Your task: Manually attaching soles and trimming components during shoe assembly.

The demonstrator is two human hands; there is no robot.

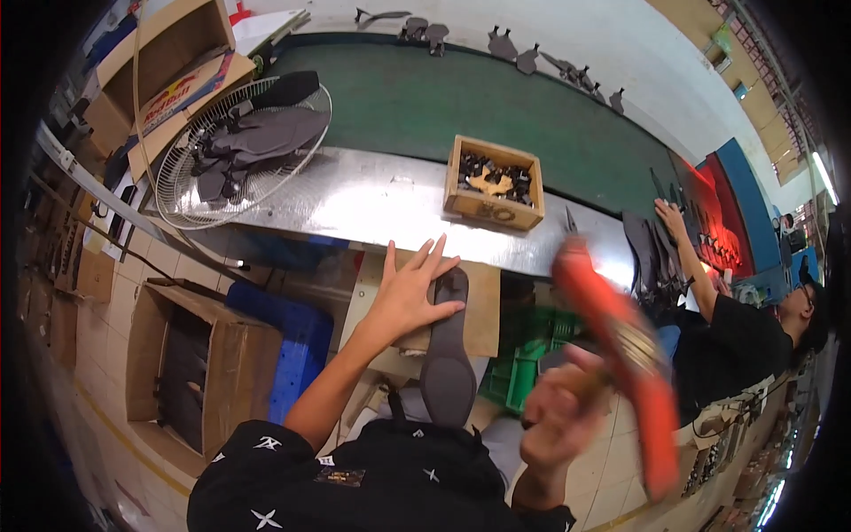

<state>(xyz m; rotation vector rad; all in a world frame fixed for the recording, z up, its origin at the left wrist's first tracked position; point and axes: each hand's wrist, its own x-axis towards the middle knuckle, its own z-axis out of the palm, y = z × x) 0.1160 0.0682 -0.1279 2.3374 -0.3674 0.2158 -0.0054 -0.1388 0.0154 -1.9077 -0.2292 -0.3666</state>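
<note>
- We take the open, oblong, pale wooden box [470, 206] on the shiny silver metal desk [372, 191] as our landmark; small black parts [519, 182] fill it.
- The flat, dark-grey, paddle-shaped piece [448, 381] lies on our side of the box, a little to its left, with a flat tan board [483, 310] beneath its far part.
- Our bare left hand [409, 297] is the nearer one: it touches the piece's far, narrow end from the left, on the near-left side of the box. Its fingers are spread wide, the thumb laid across the grey surface, and we see no closed grip.
- Our bare right hand [563, 408] is apart from the piece, to the right and on our side of the box. It is curled closed around the blurred red mallet-like tool [636, 355] with a metallic band; the exact grip is too smeared to tell.
- The piece's long axis runs nearly straight away from us: its narrow end points toward the box, its broad rounded end toward our body, directly opposite the box.
</note>
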